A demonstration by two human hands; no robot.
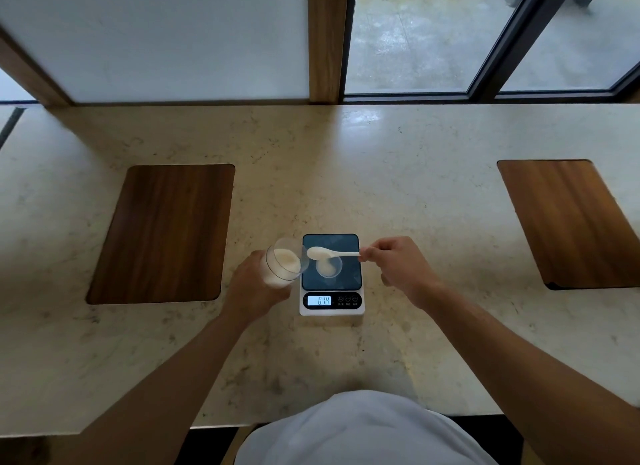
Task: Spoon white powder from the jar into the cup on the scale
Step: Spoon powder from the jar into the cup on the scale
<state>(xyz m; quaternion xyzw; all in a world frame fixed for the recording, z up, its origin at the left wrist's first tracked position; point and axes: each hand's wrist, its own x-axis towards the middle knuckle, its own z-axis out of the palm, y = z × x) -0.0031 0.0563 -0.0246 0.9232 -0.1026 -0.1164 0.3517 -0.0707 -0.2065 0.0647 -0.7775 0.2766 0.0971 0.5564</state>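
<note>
Powder [285,262], white, fills the lower part of the clear jar [283,264] that your left hand [255,289] grips around its base. Jar is tilted, mouth leaning toward your right hand [398,267], and sits just left of the scale [331,274]; whether its base touches the counter [346,173] cannot be told.

Your right hand is closed in a pinch on the handle end of a white spoon [330,253]. Spoon lies roughly level, bowl pointing away from that hand toward the jar mouth, close to the jar rim. Bowl looks loaded, though the amount is too small to judge.

Cup [329,267], small and clear, stands on the scale's dark platform, below the spoon shaft and between your two hands. A little white powder shows in its bottom. Scale display [319,300] is lit; digits appear to read 014, slightly blurred.

Beyond each hand, well apart from the scale, a dark wooden inset panel sits in the counter: one past your left hand [162,232], one past your right [571,222].
</note>
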